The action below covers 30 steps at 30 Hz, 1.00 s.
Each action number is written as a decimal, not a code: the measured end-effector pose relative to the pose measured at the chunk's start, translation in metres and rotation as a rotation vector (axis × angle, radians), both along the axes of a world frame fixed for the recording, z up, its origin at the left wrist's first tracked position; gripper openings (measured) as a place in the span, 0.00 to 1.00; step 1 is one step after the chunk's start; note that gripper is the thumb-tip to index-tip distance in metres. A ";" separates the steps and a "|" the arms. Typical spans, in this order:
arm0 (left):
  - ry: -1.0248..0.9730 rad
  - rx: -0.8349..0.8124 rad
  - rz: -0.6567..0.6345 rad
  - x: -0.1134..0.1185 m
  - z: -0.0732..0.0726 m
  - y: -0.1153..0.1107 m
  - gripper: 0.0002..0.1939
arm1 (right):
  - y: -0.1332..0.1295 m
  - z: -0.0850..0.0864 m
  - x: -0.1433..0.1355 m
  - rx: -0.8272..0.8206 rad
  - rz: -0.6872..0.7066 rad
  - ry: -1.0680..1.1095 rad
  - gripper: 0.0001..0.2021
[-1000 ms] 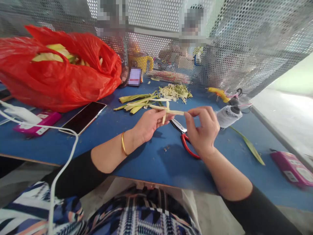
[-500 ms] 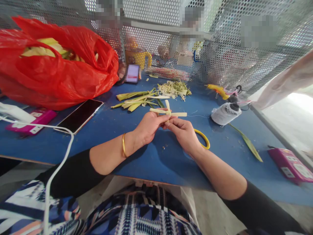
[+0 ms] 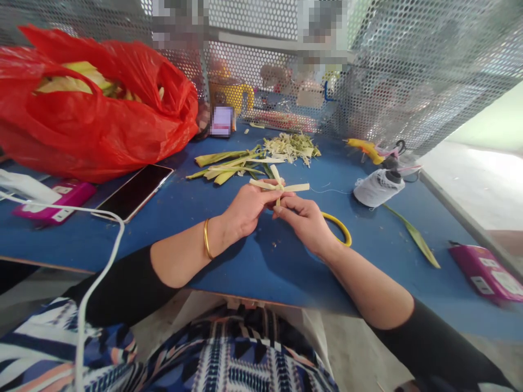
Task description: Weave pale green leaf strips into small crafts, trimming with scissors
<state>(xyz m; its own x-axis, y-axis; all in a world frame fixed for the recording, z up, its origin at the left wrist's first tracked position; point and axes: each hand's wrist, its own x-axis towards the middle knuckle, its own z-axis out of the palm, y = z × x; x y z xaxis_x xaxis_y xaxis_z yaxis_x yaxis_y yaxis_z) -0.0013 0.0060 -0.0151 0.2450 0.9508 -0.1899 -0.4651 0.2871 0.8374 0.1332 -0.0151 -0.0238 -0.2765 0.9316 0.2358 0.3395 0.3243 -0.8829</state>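
Between my hands is a small cross-shaped piece of folded pale husk strips [image 3: 295, 187], its arms pointing left, right, up and down. My left hand [image 3: 250, 206] pinches it near the centre with the thumb on top. My right hand [image 3: 301, 219] grips the lower strip between thumb and fingers. Beyond the hands lie long yellow-green husk leaves [image 3: 224, 167] and a heap of shredded husk pieces [image 3: 292, 148]. A yellow ring [image 3: 341, 226] lies partly hidden behind my right hand. White thread runs from a spool [image 3: 378, 188] toward the piece.
A red plastic bag [image 3: 134, 125] of husks fills the back left. In front of it are a dark phone [image 3: 134, 190] and a magenta box [image 3: 61, 204] with a white cable [image 3: 116, 245]. At right are a yellow tool [image 3: 368, 149], a single leaf [image 3: 414, 238] and another magenta box [image 3: 486, 272].
The cross-shaped piece has tilted slightly, its upper strip leaning further left. My right fingers have shifted a little down the lower strip. Both hands keep their hold.
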 end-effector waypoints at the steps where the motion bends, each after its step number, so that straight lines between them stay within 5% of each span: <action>1: -0.009 -0.004 0.008 0.000 0.000 0.000 0.07 | 0.000 0.000 0.000 0.002 0.005 -0.002 0.12; 5: -0.013 -0.006 0.007 0.000 -0.003 0.003 0.06 | 0.000 0.000 -0.001 -0.003 0.006 -0.013 0.12; 10: -0.004 -0.023 -0.145 -0.009 0.000 0.008 0.05 | 0.002 -0.004 -0.002 -0.043 -0.088 -0.006 0.12; 16: -0.047 -0.062 -0.269 -0.030 0.011 0.021 0.26 | 0.003 0.000 0.003 -0.011 -0.099 -0.029 0.12; 19: 0.014 -0.048 -0.315 -0.035 0.012 0.026 0.22 | 0.003 0.006 0.005 -0.014 -0.093 -0.073 0.11; 26: 0.323 0.051 -0.124 -0.024 0.006 0.019 0.09 | 0.003 0.006 0.005 0.045 -0.049 -0.189 0.14; 30: 0.395 0.100 -0.095 -0.022 0.009 0.015 0.06 | 0.005 0.006 0.005 -0.074 -0.129 -0.015 0.15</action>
<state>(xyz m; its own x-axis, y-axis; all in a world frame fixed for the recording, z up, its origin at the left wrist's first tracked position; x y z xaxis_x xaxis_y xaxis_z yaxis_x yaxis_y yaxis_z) -0.0232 0.0207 -0.0060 0.2592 0.9459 -0.1952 -0.0776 0.2218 0.9720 0.1383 -0.0097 -0.0176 -0.1560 0.9743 0.1623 0.3879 0.2115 -0.8971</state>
